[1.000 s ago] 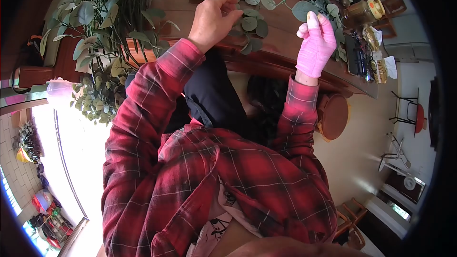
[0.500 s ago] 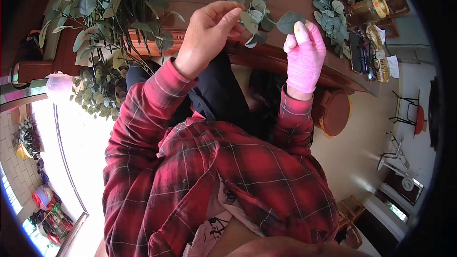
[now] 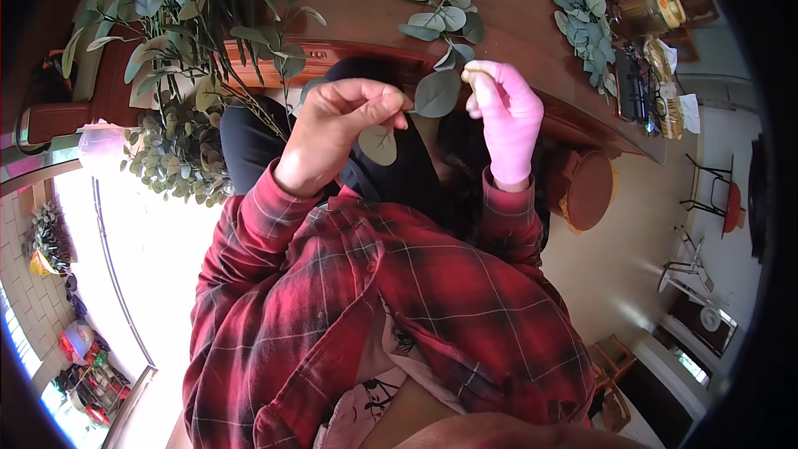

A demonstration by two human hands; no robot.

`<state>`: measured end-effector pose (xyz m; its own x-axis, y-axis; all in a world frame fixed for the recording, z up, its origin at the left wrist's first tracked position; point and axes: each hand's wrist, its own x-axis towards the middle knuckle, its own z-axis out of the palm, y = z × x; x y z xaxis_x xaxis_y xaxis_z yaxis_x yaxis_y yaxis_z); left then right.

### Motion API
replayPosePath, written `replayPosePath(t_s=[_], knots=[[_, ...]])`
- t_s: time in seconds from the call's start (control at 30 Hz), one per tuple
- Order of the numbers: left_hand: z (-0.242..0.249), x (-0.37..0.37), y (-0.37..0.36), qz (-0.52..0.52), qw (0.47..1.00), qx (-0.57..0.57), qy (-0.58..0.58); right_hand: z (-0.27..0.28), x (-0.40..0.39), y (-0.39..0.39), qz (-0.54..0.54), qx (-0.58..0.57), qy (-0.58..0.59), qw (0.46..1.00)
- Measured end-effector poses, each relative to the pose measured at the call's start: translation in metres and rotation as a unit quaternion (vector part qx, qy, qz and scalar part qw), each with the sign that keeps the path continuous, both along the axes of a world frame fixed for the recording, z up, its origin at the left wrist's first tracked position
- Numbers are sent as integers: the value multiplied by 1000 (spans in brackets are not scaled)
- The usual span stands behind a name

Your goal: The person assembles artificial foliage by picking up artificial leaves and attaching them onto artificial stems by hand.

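My left hand (image 3: 337,129), bare, is closed on a short eucalyptus sprig (image 3: 436,91) with round grey-green leaves; one leaf (image 3: 378,145) hangs below its fingers. My right hand (image 3: 503,116), in a pink glove, pinches the same sprig at its other end, close in front of my chest. Both hands are above my lap, off the wooden table (image 3: 349,12). More eucalyptus stems (image 3: 440,17) lie on the table just beyond the hands.
A big bunch of leafy branches (image 3: 183,8) stands at the left, with a bushier clump (image 3: 170,162) below it. Another sprig (image 3: 582,25), jars (image 3: 652,8) and small clutter sit at the table's right end. A brown stool (image 3: 586,191) is on the floor at right.
Both hands have come down from the table towards my chest, bringing the sprig with them. They are now closer together, and the leaf hangs below my left hand.
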<state>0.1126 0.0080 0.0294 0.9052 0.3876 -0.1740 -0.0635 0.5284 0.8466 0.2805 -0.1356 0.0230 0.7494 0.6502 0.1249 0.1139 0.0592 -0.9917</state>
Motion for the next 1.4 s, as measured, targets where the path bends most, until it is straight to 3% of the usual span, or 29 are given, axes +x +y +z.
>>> replayPosePath(t_s=[0.07, 0.17, 0.3, 0.53, 0.7, 0.83, 0.87, 0.93, 1.1, 1.27, 1.4], knots=[[0, -8, -1, -18, 1000, 6, 18, -10, 16, 8, -28, -32, -350, 936], [-5, -15, -4, -30, 999, -9, 35, -10, 17, 15, -17, -171, -482, 859], [-12, -21, -8, -33, 998, -32, 37, -8, 31, 23, -12, -267, -499, 824], [-14, -21, -8, -23, 997, -74, 24, -15, 67, 38, -29, -299, -532, 792], [-19, -19, -10, 44, 997, -55, 6, -11, 79, 38, -22, -284, -482, 829], [-16, -22, -7, 70, 995, -71, 8, -1, 71, 31, -77, -231, -514, 823], [-16, -24, -5, 69, 994, -79, 12, 2, 64, 31, -121, -189, -530, 817], [-20, -24, -6, 89, 988, -129, -16, 6, 50, 30, -148, -97, -464, 868], [-27, -28, -2, 79, 956, -261, -109, 17, -10, 22, -19, -14, -204, 979], [-21, -31, -3, 88, 937, -312, -130, 1, -41, 29, 64, -74, -125, 987], [-16, -35, -2, 97, 935, -316, -128, -3, -53, 33, 129, -75, 1, 989]])
